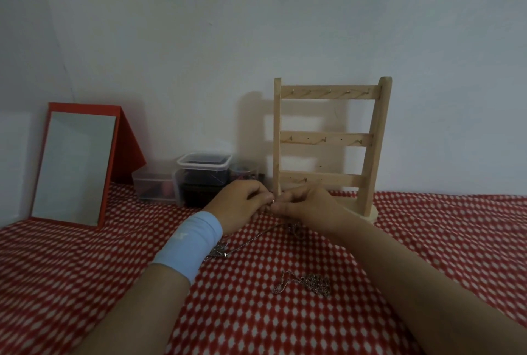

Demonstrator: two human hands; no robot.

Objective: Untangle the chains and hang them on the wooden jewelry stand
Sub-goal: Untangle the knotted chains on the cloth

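Chain work just in front of the wooden jewelry stand (328,138), with both our hands pinched on one strand.

We hold our left hand (242,200) and right hand (308,206) fingertip to fingertip, fingers curled, pinching a thin silver chain (256,237) between them. It trails down onto the red-and-white cloth (427,240) toward our light-blue wristband (189,243), where a small pendant (219,250) lies. A second chain (305,283) sits in a loose heap on the cloth nearer us, apart from both hands. The stand is upright by the wall, showing three rails of small hooks, its round base just behind our right hand. Left of it are clear plastic containers (204,172) and a red-framed mirror (77,166).
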